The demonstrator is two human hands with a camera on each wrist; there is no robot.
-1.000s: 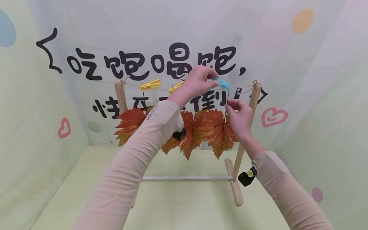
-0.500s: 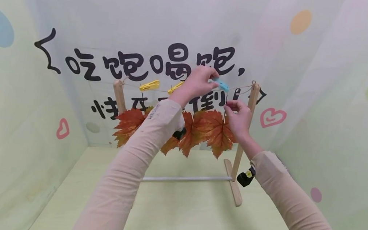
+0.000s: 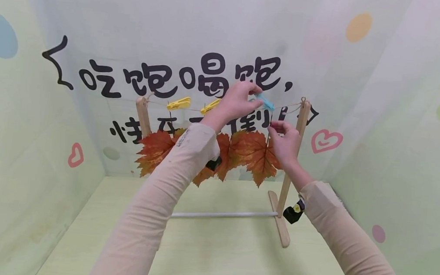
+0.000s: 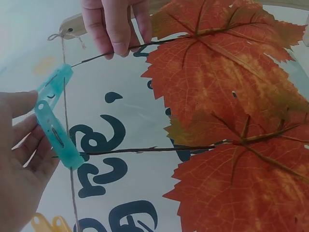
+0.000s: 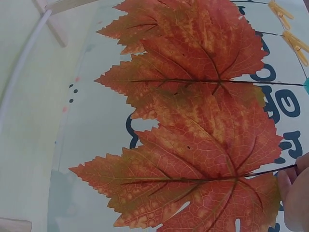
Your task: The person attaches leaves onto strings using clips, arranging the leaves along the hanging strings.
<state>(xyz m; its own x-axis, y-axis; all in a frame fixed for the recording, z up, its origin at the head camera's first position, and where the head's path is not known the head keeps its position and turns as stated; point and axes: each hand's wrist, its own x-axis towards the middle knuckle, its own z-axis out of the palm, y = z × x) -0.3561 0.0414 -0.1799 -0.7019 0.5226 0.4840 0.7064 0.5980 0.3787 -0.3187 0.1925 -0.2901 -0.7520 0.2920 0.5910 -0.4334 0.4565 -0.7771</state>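
My left hand [image 3: 239, 100] pinches a light-blue clothespin [image 4: 55, 87] at the string [image 4: 66, 116], towards the right end of the line. The clothespin's tip meets the top of a thin dark leaf stem [image 4: 91, 59]; whether it grips the stem is hard to tell. Just below, my right hand [image 3: 286, 141] pinches that stem between thumb and fingers. An orange-red maple-like leaf [image 3: 261, 156] hangs from it. Beside it, a second blue clothespin [image 4: 59, 135] is clipped on the string with another leaf's stem, close to my left fingers.
Two yellow clothespins [image 3: 179, 103] hold more leaves [image 3: 156, 147] farther left, partly behind my left arm. The string runs between two wooden posts [image 3: 303, 118], joined low down by a white rod [image 3: 225, 215]. A printed cloth backdrop [image 3: 221, 28] stands behind.
The blue clothespin in my left hand has tilted, its tip dipping slightly towards the stem. The rightmost leaf has risen a little. My right hand keeps its pinch, almost still.
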